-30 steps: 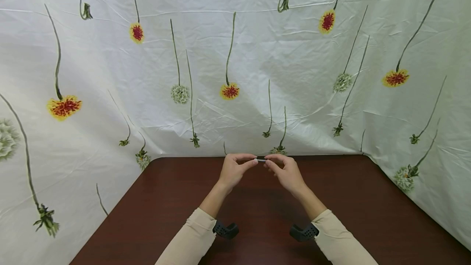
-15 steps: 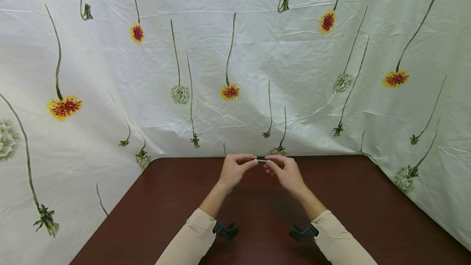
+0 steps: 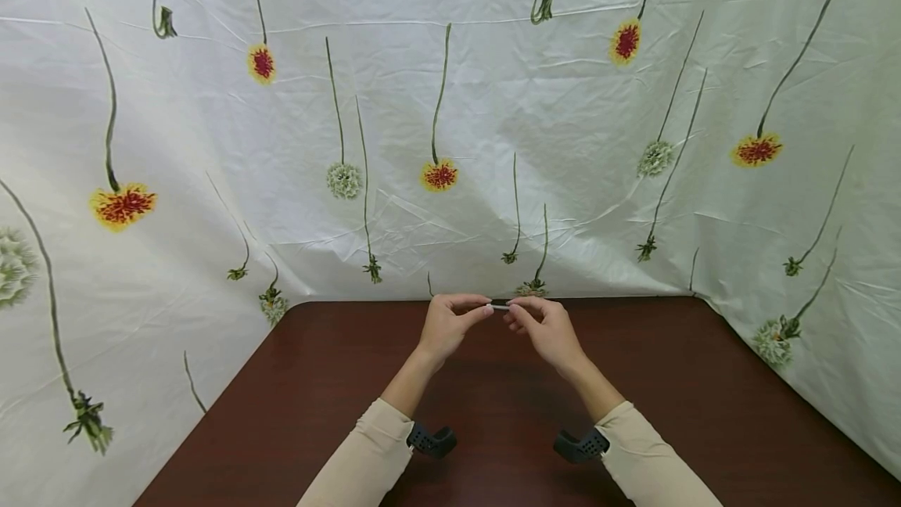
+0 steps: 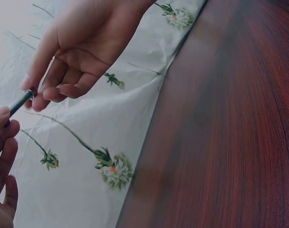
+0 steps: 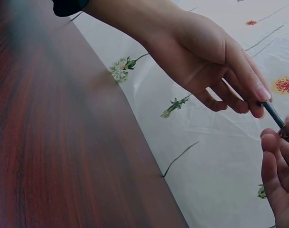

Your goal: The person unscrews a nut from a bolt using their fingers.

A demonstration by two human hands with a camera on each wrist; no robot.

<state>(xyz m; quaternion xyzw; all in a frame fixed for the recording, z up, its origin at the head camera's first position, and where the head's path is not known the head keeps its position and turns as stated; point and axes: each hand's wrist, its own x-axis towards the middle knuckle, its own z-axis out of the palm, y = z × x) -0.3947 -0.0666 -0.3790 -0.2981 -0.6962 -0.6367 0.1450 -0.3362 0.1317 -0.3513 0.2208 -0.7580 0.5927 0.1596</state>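
Both hands hold a slim, threaded metal bolt (image 3: 500, 307) level between them, above the far part of the table. My left hand (image 3: 446, 327) pinches its left end between thumb and fingertips. At the other end, the thumb and index finger of my right hand (image 3: 553, 336) pinch it, with the remaining fingers loosely bent below. In the left wrist view the threaded shank (image 4: 20, 103) shows between the two sets of fingertips, with a wider end at the right hand. The right wrist view also shows the exposed threads (image 5: 274, 114); both tips are covered by fingers.
A dark red-brown wooden table (image 3: 493, 429) spreads beneath the forearms. White cloth (image 3: 479, 100) printed with upside-down flowers hangs behind it and along both sides. Dark straps (image 3: 432, 440) sit at both wrists, over light sleeves.
The right thumb and fingertips have shifted slightly on the bolt, whose visible stretch looks paler than one second ago. The left hand and both arms stay in place.
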